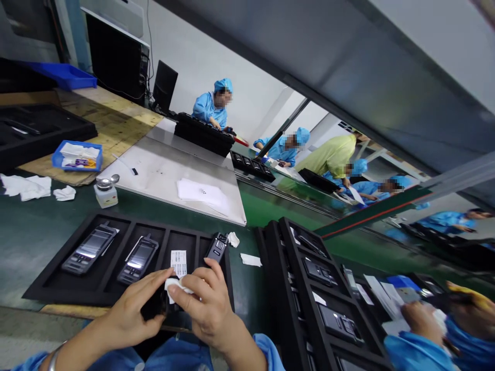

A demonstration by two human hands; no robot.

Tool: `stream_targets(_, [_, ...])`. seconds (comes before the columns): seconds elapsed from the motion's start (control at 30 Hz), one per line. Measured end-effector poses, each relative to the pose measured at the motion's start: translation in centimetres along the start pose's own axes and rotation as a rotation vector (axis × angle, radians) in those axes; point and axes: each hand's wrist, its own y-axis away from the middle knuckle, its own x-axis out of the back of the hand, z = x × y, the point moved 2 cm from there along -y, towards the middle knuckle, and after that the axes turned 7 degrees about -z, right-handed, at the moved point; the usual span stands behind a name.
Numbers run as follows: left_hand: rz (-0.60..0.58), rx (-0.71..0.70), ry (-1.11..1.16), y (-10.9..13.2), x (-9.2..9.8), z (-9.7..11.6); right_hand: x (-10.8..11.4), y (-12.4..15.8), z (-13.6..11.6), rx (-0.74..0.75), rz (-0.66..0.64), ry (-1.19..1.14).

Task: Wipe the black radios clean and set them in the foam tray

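Observation:
My left hand (133, 309) grips a dark handheld device (157, 308) low over the front edge of a black foam tray (54, 281). My right hand (207, 304) pinches a small white cloth (174, 286) against the top of that device. The tray holds two black handsets (89, 249) in its left slots, a white label slip (178, 262) in the third slot and another handset (216, 246) at its right end.
A small solvent bottle (105, 193) and white wipes (27, 186) lie at the left. A grey metal sheet (170, 178) carries a white paper. A stack of black trays (309, 288) with devices stands on the right. A co-worker's hand (423, 319) is at lower right; other people sit along the line.

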Motion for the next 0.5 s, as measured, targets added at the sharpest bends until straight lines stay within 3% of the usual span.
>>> stream_targets(0.13, [0.032, 0.060, -0.012, 0.8, -0.4, -0.2, -1.0, 0.3, 0.2, -0.001, 0.020, 0.004])
stream_targets(0.27, [-0.026, 0.080, -0.007, 0.8, -0.3, -0.1, -0.9, 0.7, 0.1, -0.033, 0.036, -0.046])
stream_targets(0.5, [-0.014, 0.000, 0.057, -0.3, 0.0, 0.5, -0.1, 0.5, 0.6, 0.020, 0.012, -0.061])
